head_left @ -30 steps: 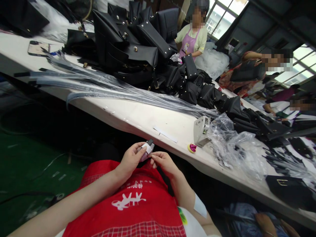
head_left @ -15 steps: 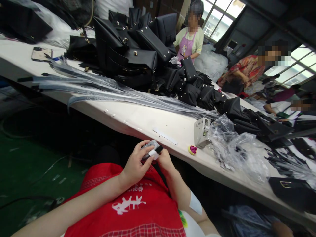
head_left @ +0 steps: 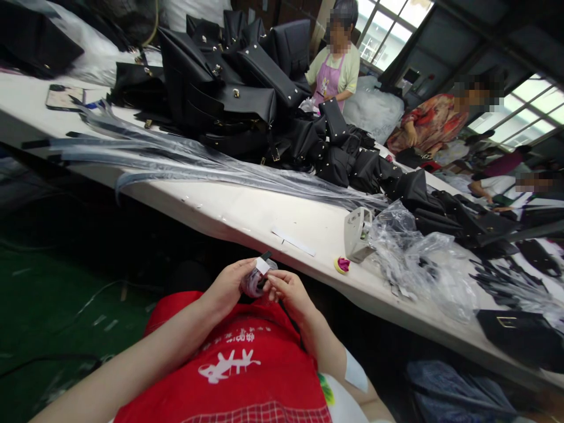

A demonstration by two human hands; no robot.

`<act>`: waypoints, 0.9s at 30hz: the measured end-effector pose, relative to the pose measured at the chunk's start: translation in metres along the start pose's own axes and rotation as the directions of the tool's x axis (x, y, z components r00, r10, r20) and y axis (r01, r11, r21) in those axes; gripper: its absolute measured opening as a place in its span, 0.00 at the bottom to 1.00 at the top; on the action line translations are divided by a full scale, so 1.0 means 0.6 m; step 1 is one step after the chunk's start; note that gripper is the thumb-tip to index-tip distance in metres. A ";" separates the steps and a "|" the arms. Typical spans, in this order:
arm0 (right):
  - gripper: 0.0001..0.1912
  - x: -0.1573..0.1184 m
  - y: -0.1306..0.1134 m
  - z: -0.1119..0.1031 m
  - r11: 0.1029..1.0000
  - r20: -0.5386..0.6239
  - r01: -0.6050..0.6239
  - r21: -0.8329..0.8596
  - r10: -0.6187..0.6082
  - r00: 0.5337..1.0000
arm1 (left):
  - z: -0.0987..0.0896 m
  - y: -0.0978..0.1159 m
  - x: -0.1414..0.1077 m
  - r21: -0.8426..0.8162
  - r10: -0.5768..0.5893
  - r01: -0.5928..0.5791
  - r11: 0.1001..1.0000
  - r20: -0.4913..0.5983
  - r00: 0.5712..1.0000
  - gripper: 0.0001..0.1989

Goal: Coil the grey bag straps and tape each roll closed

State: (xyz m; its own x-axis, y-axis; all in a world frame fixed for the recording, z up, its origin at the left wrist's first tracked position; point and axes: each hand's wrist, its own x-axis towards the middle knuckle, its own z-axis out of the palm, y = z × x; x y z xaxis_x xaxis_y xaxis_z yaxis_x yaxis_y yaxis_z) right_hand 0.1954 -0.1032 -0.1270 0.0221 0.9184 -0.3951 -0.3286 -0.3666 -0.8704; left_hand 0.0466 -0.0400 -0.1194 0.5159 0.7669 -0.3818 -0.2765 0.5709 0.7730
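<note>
My left hand [head_left: 230,286] is closed round a black bag strap [head_left: 252,284], coiled into a small roll and wrapped in clear plastic. A white piece of tape [head_left: 262,265] lies across the top of the roll, and a dark strap end sticks out beyond it. From the other side my right hand [head_left: 287,286] touches the roll with its fingers pinched together at the coil's edge. Both hands are above the red apron [head_left: 238,346], in front of the table's edge.
Plastic-wrapped straps [head_left: 211,161] lie along the white table [head_left: 238,205]. A tape dispenser [head_left: 358,234] stands beside a small yellow-and-pink item [head_left: 342,265] and crumpled plastic bags [head_left: 432,270]. Black handbags [head_left: 247,106] are piled behind. Other people [head_left: 337,70] stand across the table.
The roll has been turned, so its coiled side and the tape face differently. My right hand has moved from behind the roll to its near right side, fingers pinched.
</note>
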 end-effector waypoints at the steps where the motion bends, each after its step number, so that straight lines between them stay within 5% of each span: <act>1: 0.20 -0.001 0.002 0.003 0.999 0.002 0.015 -0.047 -0.015 1.000 | 0.000 -0.002 0.000 -0.033 -0.039 0.039 0.999 0.015 0.999 0.18; 5: 0.18 -0.008 -0.019 -0.021 0.955 -0.038 0.126 -0.269 -0.141 0.989 | -0.006 -0.009 0.001 -0.057 -0.124 0.120 0.991 -0.092 0.988 0.17; 7: 0.17 -0.011 -0.058 -0.073 0.881 -0.187 0.234 -0.411 -0.333 0.924 | -0.007 -0.008 0.001 -0.065 -0.148 0.140 0.988 -0.135 0.980 0.17; 8: 0.17 -0.012 -0.084 -0.109 0.823 -0.287 0.275 -0.497 -0.455 0.843 | -0.007 -0.006 0.000 -0.072 -0.162 0.153 0.986 -0.136 0.977 0.17; 11: 0.20 -0.013 -0.167 -0.240 0.632 -0.537 0.139 -0.762 -0.737 0.410 | 0.000 -0.001 -0.008 -0.098 -0.215 0.208 0.973 -0.076 0.974 0.17; 13: 0.21 -0.018 -0.209 -0.321 0.605 -0.597 -0.068 -0.793 -0.750 0.285 | 0.008 -0.001 -0.015 -0.123 -0.274 0.271 0.955 -0.009 0.962 0.18; 15: 0.18 -0.022 -0.229 -0.380 0.627 -0.641 -0.153 -0.764 -0.712 0.285 | 0.014 -0.005 -0.020 -0.123 -0.355 0.359 0.925 0.051 0.933 0.17; 17: 0.15 -0.020 -0.230 -0.416 0.664 -0.664 -0.132 -0.736 -0.669 0.336 | 0.019 -0.013 -0.022 -0.080 -0.438 0.447 0.891 0.111 0.892 0.18; 19: 0.17 -0.011 -0.219 -0.436 0.698 -0.667 -0.081 -0.711 -0.633 0.392 | 0.024 -0.020 -0.020 -0.025 -0.483 0.491 0.871 0.139 0.864 0.21; 22: 0.18 -0.003 -0.200 -0.444 0.737 -0.651 0.038 -0.675 -0.619 0.440 | 0.032 -0.021 -0.017 0.013 -0.470 0.470 0.882 0.077 0.879 0.25; 27: 0.18 -0.033 -0.162 -0.429 0.753 -0.660 0.207 -0.624 -0.650 0.376 | 0.033 -0.022 -0.009 0.008 -0.443 0.443 0.897 0.005 0.897 0.26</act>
State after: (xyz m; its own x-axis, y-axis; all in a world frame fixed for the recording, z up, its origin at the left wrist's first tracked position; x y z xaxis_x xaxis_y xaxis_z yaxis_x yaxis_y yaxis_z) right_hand 0.4699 -0.1244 -0.1101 0.8453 0.4853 0.2235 0.3464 -0.1793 -0.9208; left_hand 0.0634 -0.0574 -0.1177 0.5890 0.4336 -0.6820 -0.0132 0.8490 0.5283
